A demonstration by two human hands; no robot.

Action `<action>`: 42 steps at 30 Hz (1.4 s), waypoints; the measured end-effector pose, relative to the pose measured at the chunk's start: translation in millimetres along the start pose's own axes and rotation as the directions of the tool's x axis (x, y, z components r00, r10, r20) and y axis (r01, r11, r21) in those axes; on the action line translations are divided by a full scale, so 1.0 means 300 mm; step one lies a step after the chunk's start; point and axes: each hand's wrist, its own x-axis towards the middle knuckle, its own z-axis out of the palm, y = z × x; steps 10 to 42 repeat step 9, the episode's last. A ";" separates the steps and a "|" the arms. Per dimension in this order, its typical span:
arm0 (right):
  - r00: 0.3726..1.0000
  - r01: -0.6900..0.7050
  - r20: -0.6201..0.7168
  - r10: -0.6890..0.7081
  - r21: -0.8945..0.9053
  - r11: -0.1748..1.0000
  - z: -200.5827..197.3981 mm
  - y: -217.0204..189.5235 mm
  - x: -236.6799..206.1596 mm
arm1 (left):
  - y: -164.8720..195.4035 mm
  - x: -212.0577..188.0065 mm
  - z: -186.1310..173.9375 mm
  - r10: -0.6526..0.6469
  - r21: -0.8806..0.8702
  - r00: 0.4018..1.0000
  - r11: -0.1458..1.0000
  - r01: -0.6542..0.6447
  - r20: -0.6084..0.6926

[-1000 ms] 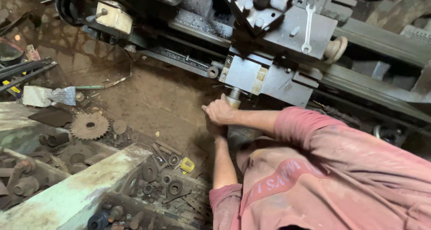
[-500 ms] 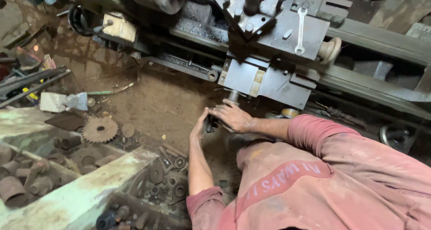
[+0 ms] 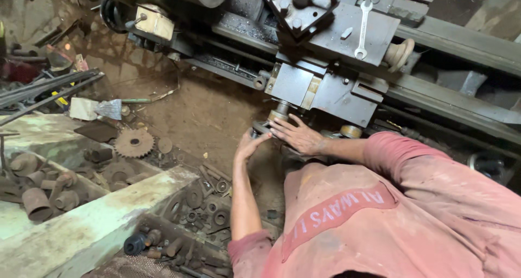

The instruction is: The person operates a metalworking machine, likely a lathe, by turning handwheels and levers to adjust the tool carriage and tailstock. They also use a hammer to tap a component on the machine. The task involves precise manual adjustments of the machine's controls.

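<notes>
Grey steel: the lathe carriage (image 3: 331, 88) fills the upper centre of the frame, and both your hands are tucked in right under it.
Left hand: your left hand (image 3: 248, 145) is at centre frame, fingers curled up around the dark round handwheel (image 3: 259, 129) (only its rim shows past your fingers).
Right hand: your right hand (image 3: 296, 136) lies just right of the left, fingers spread flat over the same handwheel, pressing on it rather than wrapped round it.
Handwheel: it sits directly below the carriage's front plate, at the foot of a short brass-coloured shaft (image 3: 279, 113), middle of the picture.
Spanner: a silver spanner (image 3: 361, 28) rests on top of the carriage, upper centre-right.
Gear: a rusty toothed gear (image 3: 133, 143) lies on the dirt floor, left of centre, well apart from your hands.
Bench: a pale green beam (image 3: 97, 218) crosses the lower left, with rusty bushings (image 3: 38, 194) piled beside it.
Sleeves: dusty pink shirt (image 3: 391, 218), lower right.
</notes>
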 end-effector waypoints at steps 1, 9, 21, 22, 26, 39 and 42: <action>1.000 0.010 -0.015 -0.008 0.090 0.996 -0.020 0.004 -0.034 | 0.005 -0.011 0.017 0.068 0.122 0.995 0.991 -0.058 -0.072; 0.942 -0.134 -0.273 0.196 0.231 0.964 -0.152 0.044 -0.064 | 0.138 -0.174 0.171 0.159 0.380 0.905 0.925 0.002 -0.393; 0.942 -0.134 -0.273 0.196 0.231 0.964 -0.152 0.044 -0.064 | 0.138 -0.174 0.171 0.159 0.380 0.905 0.925 0.002 -0.393; 0.942 -0.134 -0.273 0.196 0.231 0.964 -0.152 0.044 -0.064 | 0.138 -0.174 0.171 0.159 0.380 0.905 0.925 0.002 -0.393; 0.942 -0.134 -0.273 0.196 0.231 0.964 -0.152 0.044 -0.064 | 0.138 -0.174 0.171 0.159 0.380 0.905 0.925 0.002 -0.393; 0.942 -0.134 -0.273 0.196 0.231 0.964 -0.152 0.044 -0.064 | 0.138 -0.174 0.171 0.159 0.380 0.905 0.925 0.002 -0.393; 0.942 -0.134 -0.273 0.196 0.231 0.964 -0.152 0.044 -0.064 | 0.138 -0.174 0.171 0.159 0.380 0.905 0.925 0.002 -0.393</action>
